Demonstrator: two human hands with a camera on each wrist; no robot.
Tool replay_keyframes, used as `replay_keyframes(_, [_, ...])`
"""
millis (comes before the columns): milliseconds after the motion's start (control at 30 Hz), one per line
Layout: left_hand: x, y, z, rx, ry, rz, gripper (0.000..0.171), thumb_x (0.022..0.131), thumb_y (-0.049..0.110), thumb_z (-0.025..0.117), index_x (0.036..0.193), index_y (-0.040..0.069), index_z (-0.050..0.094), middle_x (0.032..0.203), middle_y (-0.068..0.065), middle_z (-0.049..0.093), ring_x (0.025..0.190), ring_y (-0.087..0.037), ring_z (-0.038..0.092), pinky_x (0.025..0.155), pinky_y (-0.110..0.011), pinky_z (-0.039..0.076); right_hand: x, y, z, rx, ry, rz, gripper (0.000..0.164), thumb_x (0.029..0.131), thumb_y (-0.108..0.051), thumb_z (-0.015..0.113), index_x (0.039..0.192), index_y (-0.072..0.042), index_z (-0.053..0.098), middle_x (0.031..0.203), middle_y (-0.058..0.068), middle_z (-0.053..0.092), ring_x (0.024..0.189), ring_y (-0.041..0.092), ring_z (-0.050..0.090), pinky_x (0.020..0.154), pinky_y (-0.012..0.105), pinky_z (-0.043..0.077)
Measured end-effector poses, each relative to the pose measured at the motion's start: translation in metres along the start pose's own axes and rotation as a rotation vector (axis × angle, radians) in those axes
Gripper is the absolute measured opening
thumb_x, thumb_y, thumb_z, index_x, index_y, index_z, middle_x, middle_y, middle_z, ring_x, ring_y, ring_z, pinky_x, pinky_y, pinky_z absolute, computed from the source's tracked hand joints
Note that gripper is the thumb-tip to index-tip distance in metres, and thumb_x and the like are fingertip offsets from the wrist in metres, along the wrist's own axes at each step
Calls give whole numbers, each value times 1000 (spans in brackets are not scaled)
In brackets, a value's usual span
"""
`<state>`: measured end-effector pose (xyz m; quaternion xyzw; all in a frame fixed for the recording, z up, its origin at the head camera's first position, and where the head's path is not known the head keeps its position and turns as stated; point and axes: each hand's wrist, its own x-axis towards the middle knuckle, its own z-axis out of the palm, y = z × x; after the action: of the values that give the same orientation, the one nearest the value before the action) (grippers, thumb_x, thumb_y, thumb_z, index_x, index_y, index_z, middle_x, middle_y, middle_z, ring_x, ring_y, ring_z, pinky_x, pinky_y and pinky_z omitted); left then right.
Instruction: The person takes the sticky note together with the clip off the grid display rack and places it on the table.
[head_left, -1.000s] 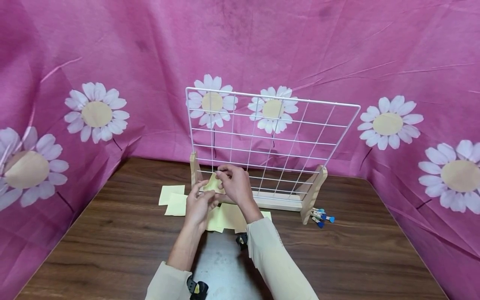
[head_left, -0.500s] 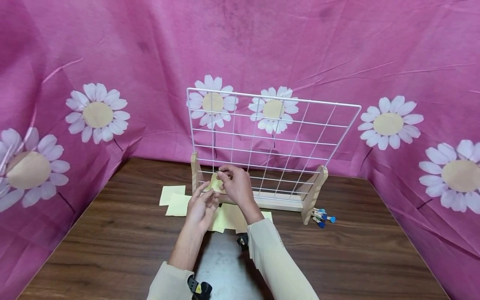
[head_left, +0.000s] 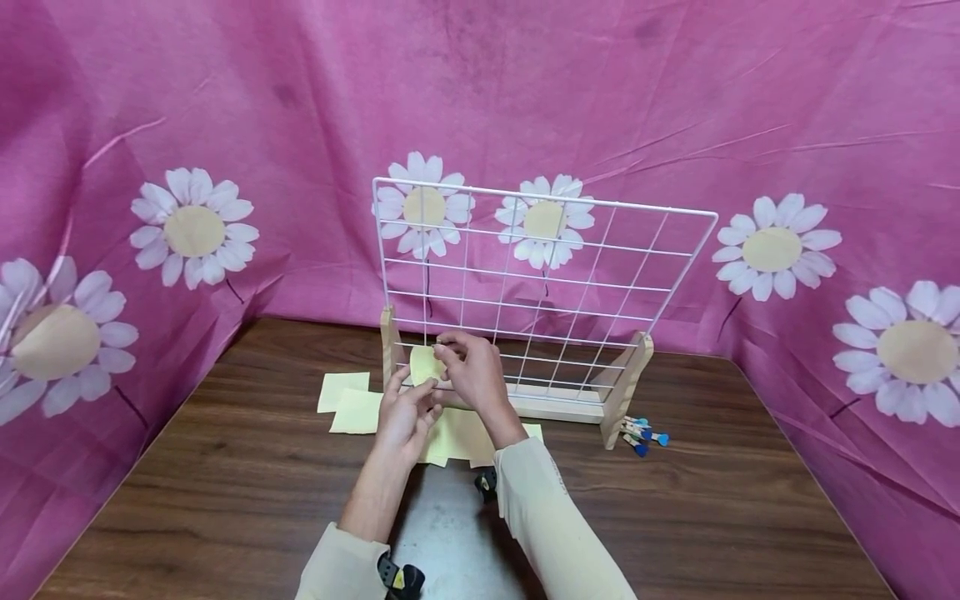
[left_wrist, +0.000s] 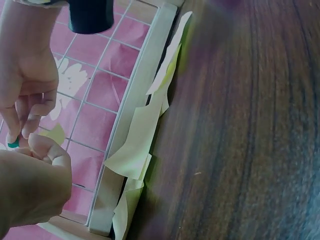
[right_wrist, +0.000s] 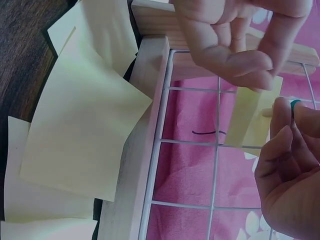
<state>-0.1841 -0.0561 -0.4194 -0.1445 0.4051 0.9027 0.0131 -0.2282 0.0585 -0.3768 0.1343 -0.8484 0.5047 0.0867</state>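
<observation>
In the head view, a yellow paper note (head_left: 424, 365) stands against the lower left of a white wire grid (head_left: 547, 283). My right hand (head_left: 474, 367) pinches a small clothespin at the note's right side. Its wooden tip (right_wrist: 267, 112) lies over the note in the right wrist view, and its green end (left_wrist: 13, 143) shows between the fingertips in the left wrist view. Whether the clothespin bites on a wire cannot be seen. My left hand (head_left: 405, 421) holds the note's lower edge between thumb and finger, as the right wrist view suggests.
Wooden legs (head_left: 628, 387) and a wooden base bar (head_left: 555, 402) carry the grid. Loose yellow notes (head_left: 356, 412) lie at the left, with more (right_wrist: 80, 120) along the base. Several clothespins with blue ends (head_left: 641, 433) lie beside the right leg. Pink flowered cloth (head_left: 300, 125) hangs behind.
The note has straightened and shows more of its face, toward the left. My left fingers have shifted slightly lower along its edge. My right hand has stayed nearly still.
</observation>
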Motion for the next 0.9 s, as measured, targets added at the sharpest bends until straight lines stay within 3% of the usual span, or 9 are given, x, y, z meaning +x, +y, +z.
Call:
replay_keyframes(167, [-1,2,0,69,-10,26,53,98,-1,60,144,7,35,82,2,64,66,-7,59,63,-20,47,0,2,0,-25,21,-31,16,97,-16,70,110,-10,77,96,6,77,58,12,68,60,28,53])
replay_keyframes(467, [-1,5,-3,160,-12,43,41,97,-1,60,133,9,43,81,2,66,66,-8,61,60,-21,48,-2,7,2,7,64,-78,14,95,-15,72,106,-8,79,86,6,77,58,24,70,60,28,54])
replay_keyframes(667, [-2,7,-3,216,-25,90,40,97,1,59,134,3,43,83,0,67,70,-9,64,58,-22,49,-1,12,3,50,113,-108,12,94,-14,74,102,-9,80,80,6,76,54,19,67,55,24,52])
replay_keyframes(900, [-1,9,-2,296,76,183,30,98,2,58,127,0,51,87,-4,66,68,-9,65,52,-20,50,-2,17,4,133,160,-139,10,93,-7,74,99,-3,79,74,18,72,55,29,69,57,23,54])
